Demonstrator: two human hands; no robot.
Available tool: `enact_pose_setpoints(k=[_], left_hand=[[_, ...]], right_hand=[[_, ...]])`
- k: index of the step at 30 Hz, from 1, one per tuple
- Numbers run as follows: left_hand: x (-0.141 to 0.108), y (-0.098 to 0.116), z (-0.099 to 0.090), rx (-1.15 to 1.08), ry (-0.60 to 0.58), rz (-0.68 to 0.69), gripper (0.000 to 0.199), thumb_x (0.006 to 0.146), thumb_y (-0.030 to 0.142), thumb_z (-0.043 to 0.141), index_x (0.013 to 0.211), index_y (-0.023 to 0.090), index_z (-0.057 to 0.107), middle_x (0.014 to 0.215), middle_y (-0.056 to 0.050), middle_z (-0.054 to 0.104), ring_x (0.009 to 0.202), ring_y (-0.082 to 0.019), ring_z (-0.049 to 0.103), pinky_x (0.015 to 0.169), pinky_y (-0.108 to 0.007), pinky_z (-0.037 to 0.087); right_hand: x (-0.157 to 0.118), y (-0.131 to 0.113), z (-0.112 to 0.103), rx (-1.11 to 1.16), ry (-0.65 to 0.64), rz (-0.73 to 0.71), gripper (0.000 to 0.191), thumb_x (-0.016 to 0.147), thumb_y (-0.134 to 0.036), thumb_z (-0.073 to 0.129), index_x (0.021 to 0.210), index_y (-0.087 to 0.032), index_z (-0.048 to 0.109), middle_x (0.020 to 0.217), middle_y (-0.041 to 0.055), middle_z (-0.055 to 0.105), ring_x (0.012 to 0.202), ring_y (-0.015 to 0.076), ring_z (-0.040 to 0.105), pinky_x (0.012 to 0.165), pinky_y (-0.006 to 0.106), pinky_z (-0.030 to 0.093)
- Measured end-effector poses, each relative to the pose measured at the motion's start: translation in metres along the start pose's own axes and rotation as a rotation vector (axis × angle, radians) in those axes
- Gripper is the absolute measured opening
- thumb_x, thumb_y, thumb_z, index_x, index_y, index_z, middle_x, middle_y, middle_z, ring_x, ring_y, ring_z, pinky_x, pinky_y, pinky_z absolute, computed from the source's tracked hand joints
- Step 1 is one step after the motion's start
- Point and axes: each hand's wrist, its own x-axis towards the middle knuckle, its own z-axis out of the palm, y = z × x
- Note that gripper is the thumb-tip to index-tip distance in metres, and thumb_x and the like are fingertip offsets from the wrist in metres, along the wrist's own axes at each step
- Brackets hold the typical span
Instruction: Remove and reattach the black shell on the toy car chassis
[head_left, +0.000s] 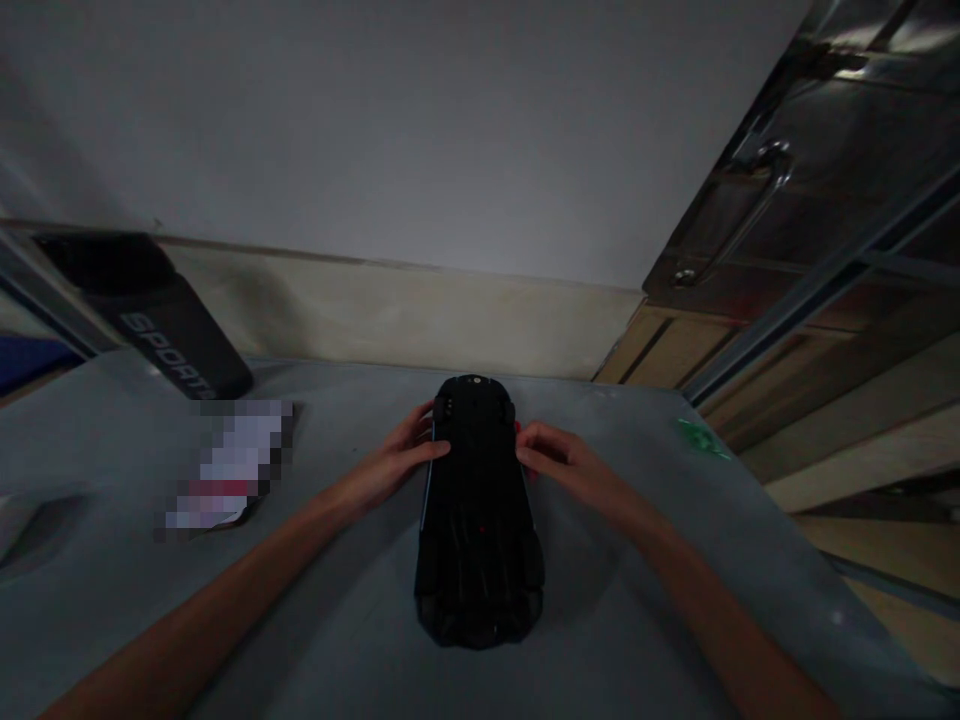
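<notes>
Forearms (720, 620), 2, bare, mine: nearest the camera, entering from the lower corners and converging on item 1.

Item 1: model car (480, 490), as I judge it. Dark, underside up, wheels at the corners, lying on the bench (630, 640) straight before me, long axis pointing away. Handling, by estimate: light to middling in weight; stiff shell, probably hard plastic; smooth flanks likely a little slippery; small trim at the ends likely the fragile part. Best hold: the 2 long sides between the wheels, where the body runs straight; wheels may turn and make poor grips.

Item 2: left hand (407, 447), mine. Holding the car's left side, thumb over the edge onto the underside, fingers along the flank.

Item 3: right hand (553, 452), mine. Narrow, thumb and forefinger close together at the right side, beside a red patch (517, 428). Firm pinch or mere touch, I cannot tell; nor whether the red belongs to the car.

Surroundings: to the left, 1 pixelated packet (244, 450); beyond it, 1 dark container (176, 335) lettered SPORT; to the right, 1 green scrap (702, 438) near the bench's edge; behind, a pale wall (420, 310).
</notes>
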Motion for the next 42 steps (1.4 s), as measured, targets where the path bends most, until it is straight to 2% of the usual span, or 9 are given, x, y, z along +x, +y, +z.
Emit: enact_pose_setpoints(k=[7, 10, 13, 16, 18, 26, 30, 36, 42], left_hand=[[0.002, -0.002, -0.001, -0.010, -0.001, -0.009, 0.086, 0.085, 0.044, 0.092, 0.163, 0.033, 0.057, 0.169, -0.012, 0.061, 0.164, -0.042, 0.048, 0.139, -0.063, 0.031], [0.001, -0.001, -0.001, -0.006, 0.002, -0.012, 0.083, 0.086, 0.045, 0.092, 0.161, 0.035, 0.059, 0.167, -0.008, 0.063, 0.165, -0.043, 0.047, 0.139, -0.063, 0.031], [0.001, -0.001, -0.002, -0.014, -0.022, -0.011, 0.077, 0.088, 0.044, 0.091, 0.158, 0.041, 0.061, 0.167, -0.004, 0.064, 0.166, -0.044, 0.046, 0.140, -0.063, 0.032], [0.001, -0.002, -0.003, -0.034, -0.022, -0.023, 0.078, 0.086, 0.042, 0.093, 0.157, 0.040, 0.062, 0.168, -0.006, 0.063, 0.167, -0.043, 0.045, 0.140, -0.062, 0.032], [0.002, -0.004, -0.004, -0.047, -0.017, -0.029, 0.080, 0.086, 0.041, 0.094, 0.159, 0.038, 0.060, 0.170, -0.008, 0.061, 0.167, -0.043, 0.045, 0.140, -0.062, 0.031], [0.003, -0.004, -0.002, -0.113, -0.023, -0.023, 0.083, 0.086, 0.035, 0.094, 0.162, 0.031, 0.058, 0.172, -0.012, 0.058, 0.167, -0.044, 0.043, 0.138, -0.060, 0.029], [0.000, 0.002, 0.000, -0.123, -0.023, -0.057, 0.081, 0.087, 0.034, 0.094, 0.161, 0.034, 0.060, 0.172, -0.010, 0.059, 0.167, -0.042, 0.043, 0.138, -0.057, 0.030], [-0.001, 0.002, -0.001, -0.137, -0.026, -0.053, 0.075, 0.090, 0.030, 0.091, 0.160, 0.033, 0.062, 0.172, -0.008, 0.059, 0.167, -0.042, 0.042, 0.138, -0.057, 0.029], [-0.001, 0.002, 0.000, -0.122, -0.003, -0.061, 0.080, 0.087, 0.030, 0.094, 0.160, 0.034, 0.062, 0.169, -0.010, 0.061, 0.166, -0.042, 0.045, 0.138, -0.059, 0.029]], right_hand=[[-0.002, -0.001, -0.001, -0.049, 0.057, -0.049, 0.042, 0.098, -0.067, 0.077, 0.098, -0.027, 0.062, 0.090, -0.0014, 0.065, 0.083, 0.0185, 0.062, 0.082, 0.035, 0.054], [-0.007, 0.001, -0.026, -0.193, 0.089, -0.046, 0.031, 0.104, -0.058, 0.070, 0.102, -0.027, 0.068, 0.092, 0.0015, 0.073, 0.084, 0.0201, 0.067, 0.083, 0.038, 0.056], [-0.019, 0.010, -0.065, -0.464, 0.139, 0.036, 0.024, 0.100, -0.050, 0.073, 0.092, -0.028, 0.074, 0.088, 0.0039, 0.078, 0.081, 0.0234, 0.071, 0.081, 0.041, 0.056], [-0.032, 0.021, -0.095, -0.561, 0.060, 0.145, 0.019, 0.098, -0.044, 0.074, 0.090, -0.028, 0.080, 0.087, 0.0072, 0.082, 0.082, 0.0279, 0.076, 0.080, 0.044, 0.058], [-0.038, 0.025, -0.105, -0.556, 0.008, 0.188, 0.019, 0.096, -0.042, 0.075, 0.088, -0.027, 0.082, 0.087, 0.0086, 0.084, 0.083, 0.0300, 0.079, 0.081, 0.045, 0.060], [-0.041, 0.018, -0.107, -0.527, -0.059, 0.338, 0.028, 0.086, -0.050, 0.078, 0.091, -0.024, 0.086, 0.095, 0.0112, 0.087, 0.092, 0.0319, 0.081, 0.089, 0.043, 0.063], [-0.044, 0.013, -0.106, -0.509, -0.066, 0.341, 0.025, 0.083, -0.049, 0.078, 0.088, -0.025, 0.085, 0.093, 0.0104, 0.087, 0.092, 0.0316, 0.081, 0.089, 0.042, 0.062], [-0.042, 0.012, -0.095, -0.541, -0.042, 0.309, 0.018, 0.088, -0.041, 0.073, 0.085, -0.025, 0.082, 0.089, 0.0104, 0.085, 0.086, 0.0303, 0.079, 0.084, 0.043, 0.060], [-0.035, 0.015, -0.085, -0.598, -0.008, 0.242, 0.027, 0.098, -0.048, 0.067, 0.090, -0.026, 0.078, 0.088, 0.0106, 0.081, 0.082, 0.0296, 0.075, 0.078, 0.044, 0.056]])
